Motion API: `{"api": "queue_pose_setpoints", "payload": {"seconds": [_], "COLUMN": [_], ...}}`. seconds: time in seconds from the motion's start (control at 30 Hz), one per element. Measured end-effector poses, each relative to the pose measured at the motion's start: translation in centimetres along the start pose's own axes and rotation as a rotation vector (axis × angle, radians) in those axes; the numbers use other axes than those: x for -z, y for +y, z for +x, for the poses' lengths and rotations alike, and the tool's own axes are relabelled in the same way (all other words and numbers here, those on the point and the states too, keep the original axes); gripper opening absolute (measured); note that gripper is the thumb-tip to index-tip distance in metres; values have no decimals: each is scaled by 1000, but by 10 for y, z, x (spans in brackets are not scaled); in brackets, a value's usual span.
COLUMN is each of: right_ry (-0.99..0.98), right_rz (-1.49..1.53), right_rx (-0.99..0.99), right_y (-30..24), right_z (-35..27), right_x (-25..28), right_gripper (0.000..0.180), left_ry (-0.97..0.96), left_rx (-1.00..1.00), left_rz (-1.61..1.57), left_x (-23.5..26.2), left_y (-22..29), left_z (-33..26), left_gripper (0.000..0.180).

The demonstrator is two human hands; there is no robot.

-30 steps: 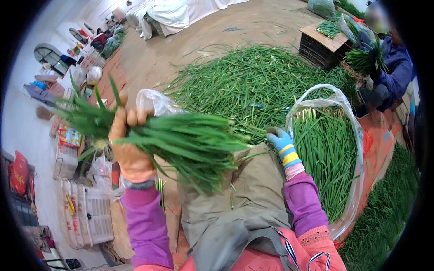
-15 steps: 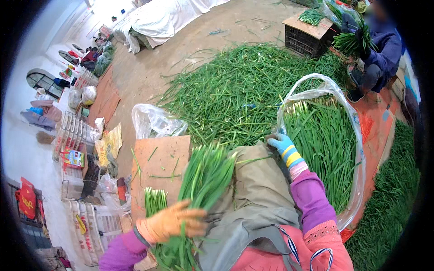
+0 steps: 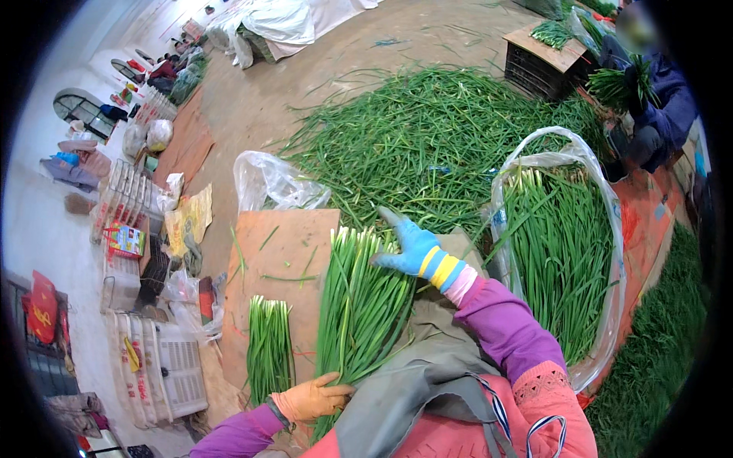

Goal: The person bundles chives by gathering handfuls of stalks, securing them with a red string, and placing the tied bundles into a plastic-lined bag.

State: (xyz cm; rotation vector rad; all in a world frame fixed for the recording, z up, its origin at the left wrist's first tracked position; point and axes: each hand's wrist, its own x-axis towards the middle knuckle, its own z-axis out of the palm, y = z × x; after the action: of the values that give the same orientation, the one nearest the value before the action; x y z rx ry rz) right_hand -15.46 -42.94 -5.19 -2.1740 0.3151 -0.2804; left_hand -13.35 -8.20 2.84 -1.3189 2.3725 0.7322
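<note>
Head view shows the bundle of green chives, a second ago lifted in the air, now laid along the brown board's right edge, left hand gripping its lower end, right hand pressing flat and open on its upper end.

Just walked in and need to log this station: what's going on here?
A person is laying a bundle of long green stalks on a brown cardboard sheet. The orange-gloved left hand grips its lower end; the blue-gloved right hand presses its top. A smaller green bunch lies alongside, and a clear plastic bag of stalks sits at right.
</note>
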Motion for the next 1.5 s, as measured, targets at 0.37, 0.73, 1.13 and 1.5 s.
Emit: {"api": "queue_pose_setpoints", "payload": {"seconds": [0.37, 0.73, 1.13, 1.5], "right_ry": [-49, -392, 244, -463], "right_rz": [-539, -557, -252, -510], "right_rx": [524, 642, 269, 1085], "right_y": [-34, -57, 10, -72], "right_z": [20, 19, 76, 47], "right_x": [8, -6, 53, -6], "right_gripper": [33, 20, 22, 34], "left_ry": [279, 297, 227, 225], "left_rx": [66, 25, -10, -65], "left_rz": [8, 31, 28, -33], "left_x": [-24, -22, -18, -14], "left_y": [11, 3, 1, -2], "left_z": [8, 5, 1, 5], "left_gripper": [36, 39, 45, 46]}}
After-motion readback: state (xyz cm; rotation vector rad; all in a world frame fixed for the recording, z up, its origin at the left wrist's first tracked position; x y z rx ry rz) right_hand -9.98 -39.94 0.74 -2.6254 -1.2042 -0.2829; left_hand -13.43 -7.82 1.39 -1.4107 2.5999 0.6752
